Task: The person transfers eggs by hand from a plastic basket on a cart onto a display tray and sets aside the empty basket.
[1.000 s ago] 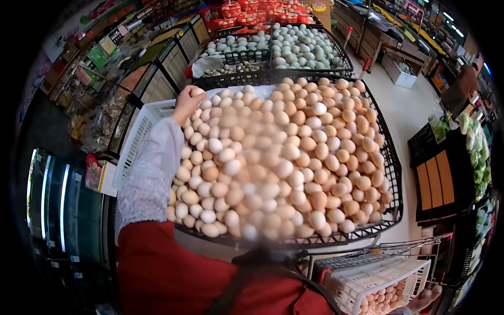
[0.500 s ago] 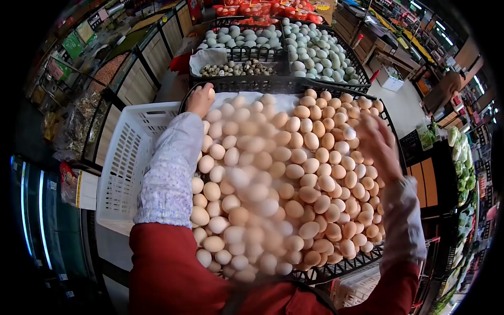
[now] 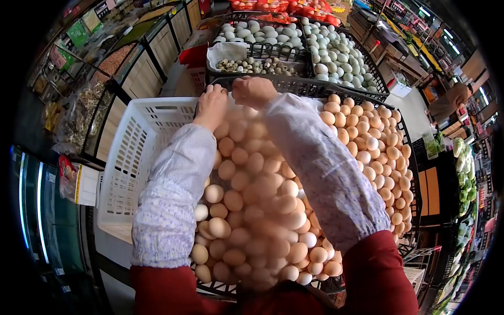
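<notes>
At the far left corner of a black crate [image 3: 411, 157] full of brown eggs [image 3: 386, 168], my two hands are close together. My left hand [image 3: 212, 107] is closed, its fingers curled at the crate's corner; what is in them is hidden. Just to its right, my right hand [image 3: 254, 90] is also closed, over the far rim, and what its fingers hold does not show. White paper lining [image 3: 313, 103] shows beyond my right sleeve. Many eggs beneath my arms are blurred, and my right forearm crosses above the crate and hides others.
A white perforated plastic basket [image 3: 123, 173] stands left of the crate. Beyond the far rim are pale green eggs [image 3: 341, 58] and small speckled eggs [image 3: 257, 66] in black trays. Red-netted bags [image 3: 286, 6] lie behind them. A person [image 3: 451, 100] is at the far right.
My right hand has swung from the crate's right side to the far left corner, beside my left hand. My left hand stays at that corner. The view has shifted slightly.
</notes>
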The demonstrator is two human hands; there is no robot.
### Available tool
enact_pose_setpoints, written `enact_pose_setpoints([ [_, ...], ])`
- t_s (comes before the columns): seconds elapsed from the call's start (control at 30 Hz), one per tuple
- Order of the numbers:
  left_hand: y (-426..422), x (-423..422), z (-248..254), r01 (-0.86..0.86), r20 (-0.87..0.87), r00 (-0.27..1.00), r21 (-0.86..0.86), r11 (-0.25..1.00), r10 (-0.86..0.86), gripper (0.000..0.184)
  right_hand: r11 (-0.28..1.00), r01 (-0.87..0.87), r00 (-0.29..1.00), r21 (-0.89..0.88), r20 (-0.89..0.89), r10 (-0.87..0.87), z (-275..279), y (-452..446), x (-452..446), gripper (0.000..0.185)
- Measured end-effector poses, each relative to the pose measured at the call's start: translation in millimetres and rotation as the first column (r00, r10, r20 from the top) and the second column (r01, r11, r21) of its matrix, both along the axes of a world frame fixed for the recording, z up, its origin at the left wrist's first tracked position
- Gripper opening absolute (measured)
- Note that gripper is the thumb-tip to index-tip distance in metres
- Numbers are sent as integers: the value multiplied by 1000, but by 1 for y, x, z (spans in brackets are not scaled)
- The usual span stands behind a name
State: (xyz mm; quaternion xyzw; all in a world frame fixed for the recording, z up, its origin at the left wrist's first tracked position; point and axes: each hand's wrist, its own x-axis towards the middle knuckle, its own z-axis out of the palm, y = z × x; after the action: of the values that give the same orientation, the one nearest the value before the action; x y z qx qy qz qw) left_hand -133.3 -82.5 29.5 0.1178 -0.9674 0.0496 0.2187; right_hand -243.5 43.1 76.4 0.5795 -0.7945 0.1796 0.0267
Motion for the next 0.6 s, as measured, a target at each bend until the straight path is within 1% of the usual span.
enact_pose_setpoints([
  [0.07,-3,7,3,62,-1,998,2,998,-62,19,1000,-10,990,26,-141,13,-17,-16,-3,28],
  [0.1,-2,13,4,65,1,998,2,998,-65,19,996,-83,980,20,-177,86,-23,-21,-6,26],
  [0.17,3,24,14,105,-31,994,154,982,-101,26,995,-100,979,25,-174,103,-30,-29,-4,26],
  [0.2,3,26,19,107,-31,994,151,983,-104,26,992,-122,977,32,-172,126,-32,-34,-3,26],
  [0.23,2,27,22,100,-57,995,274,957,-88,31,990,-66,991,123,-103,79,-21,-34,8,28],
  [0.27,2,28,24,95,-80,994,393,915,-68,36,991,-65,992,119,-104,77,-8,-31,16,28],
  [0.3,1,29,26,96,-78,994,390,916,-71,36,982,-37,998,184,60,26,4,-27,24,37],
  [0.33,1,30,29,106,-91,993,470,876,-71,37,968,-20,976,250,217,-36,11,-26,28,46],
  [0.37,0,30,29,117,-106,992,546,830,-70,37,969,-18,975,248,217,-38,-6,-33,17,46],
  [0.4,0,29,30,119,-107,992,544,831,-72,37,986,-138,945,96,310,102,-23,-40,6,44],
  [0.43,0,27,26,156,-177,982,528,835,-71,36,968,-243,892,-67,377,250,-24,-41,4,43],
  [0.47,1,24,23,193,-246,967,510,838,-73,34,969,-238,893,-68,376,246,-24,-42,1,43],
  [0.53,3,19,16,174,-220,973,494,852,-70,31,998,-55,926,20,375,43,-18,-43,-4,35],
  [0.57,5,16,13,150,-196,979,479,865,-61,28,995,-103,988,-18,118,104,-51,-63,-24,30],
  [0.6,4,13,9,155,-198,978,475,866,-66,28,995,-99,988,-21,115,100,-54,-61,-29,30],
])
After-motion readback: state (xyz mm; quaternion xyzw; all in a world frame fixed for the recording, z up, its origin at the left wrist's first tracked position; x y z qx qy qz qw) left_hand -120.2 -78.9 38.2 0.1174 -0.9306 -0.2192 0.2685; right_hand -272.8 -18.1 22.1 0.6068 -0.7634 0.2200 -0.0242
